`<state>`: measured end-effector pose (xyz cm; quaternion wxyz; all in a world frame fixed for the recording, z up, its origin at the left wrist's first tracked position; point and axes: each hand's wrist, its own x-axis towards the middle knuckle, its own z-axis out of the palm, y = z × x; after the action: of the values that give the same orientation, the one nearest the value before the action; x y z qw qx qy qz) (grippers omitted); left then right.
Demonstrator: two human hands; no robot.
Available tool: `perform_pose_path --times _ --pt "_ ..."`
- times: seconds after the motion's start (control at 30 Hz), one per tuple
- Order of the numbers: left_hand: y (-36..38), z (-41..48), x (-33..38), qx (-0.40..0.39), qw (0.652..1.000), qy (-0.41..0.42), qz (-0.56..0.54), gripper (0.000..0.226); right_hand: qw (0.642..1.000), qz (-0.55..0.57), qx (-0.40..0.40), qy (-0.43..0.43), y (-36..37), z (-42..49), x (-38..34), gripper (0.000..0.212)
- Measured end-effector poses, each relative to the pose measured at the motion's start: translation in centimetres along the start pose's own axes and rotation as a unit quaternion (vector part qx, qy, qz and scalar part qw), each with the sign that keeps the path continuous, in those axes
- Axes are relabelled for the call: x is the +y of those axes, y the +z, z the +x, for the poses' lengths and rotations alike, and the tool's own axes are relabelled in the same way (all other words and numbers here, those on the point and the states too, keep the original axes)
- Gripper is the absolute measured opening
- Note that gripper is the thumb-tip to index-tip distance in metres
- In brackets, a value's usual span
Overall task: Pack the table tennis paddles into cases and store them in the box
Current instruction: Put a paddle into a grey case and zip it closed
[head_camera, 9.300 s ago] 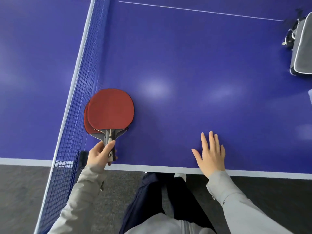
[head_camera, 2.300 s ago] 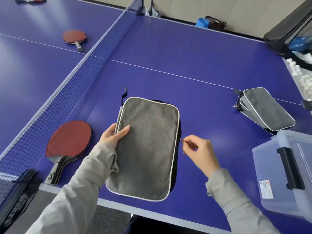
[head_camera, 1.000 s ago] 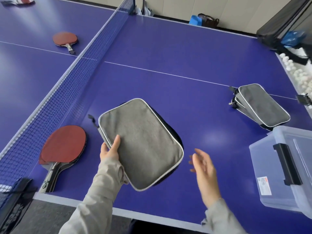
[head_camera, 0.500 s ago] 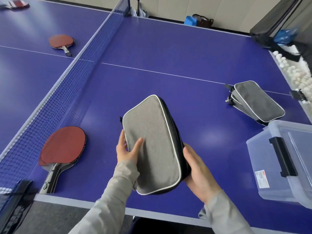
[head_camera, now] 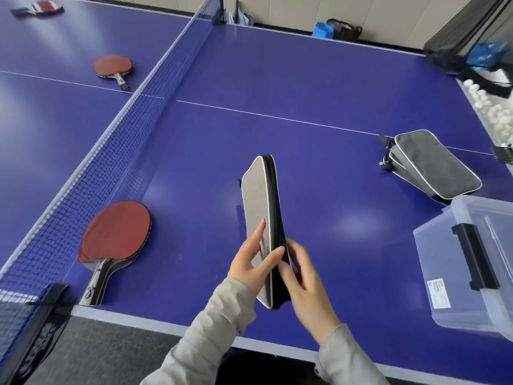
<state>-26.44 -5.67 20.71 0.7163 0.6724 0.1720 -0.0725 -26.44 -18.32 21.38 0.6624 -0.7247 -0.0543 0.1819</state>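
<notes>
Across the blue table tennis table (head_camera: 305,79) in front of me, the net (head_camera: 111,151) runs from the near left corner away to the far edge. At my right, on the near corner of the table, stands a clear plastic storage box (head_camera: 444,276) with a black latch (head_camera: 474,259) and a white label on its side. Just beyond it lies a stack of grey zip cases (head_camera: 435,165) with white piping, fanned slightly and well apart from my hands. Between those and the net I hold one more grey paddle case (head_camera: 261,207), raised off the table and turned on edge, so that its black zipped spine faces me and its far end points up and away. At my left, close beside the net, two red-faced paddles (head_camera: 116,232) lie stacked, handles toward the table's near edge. One more red paddle (head_camera: 112,66) lies on the other side of the net, and others (head_camera: 39,8) lie at the far left corner, too small to count. My left hand (head_camera: 249,268) grasps the case's lower end, fingers flat along the grey face and thumb across the spine. My right hand (head_camera: 308,284) clasps the same end from the other side, fingers curled against the black. White balls (head_camera: 494,112) sit beyond the table's right edge.
</notes>
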Motion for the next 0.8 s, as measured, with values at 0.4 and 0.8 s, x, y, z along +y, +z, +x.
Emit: perform_pose_path --times 0.4,0.8 --pt "-13.5 2.2 -4.9 0.167 0.984 -0.052 -0.007 0.061 0.983 -0.018 0.172 0.057 -6.8 0.5 5.2 0.076" --pt "-13.5 6.4 -11.1 0.248 0.957 -0.136 0.063 0.058 0.933 -0.299 0.139 0.148 -8.1 0.6 12.1 0.069"
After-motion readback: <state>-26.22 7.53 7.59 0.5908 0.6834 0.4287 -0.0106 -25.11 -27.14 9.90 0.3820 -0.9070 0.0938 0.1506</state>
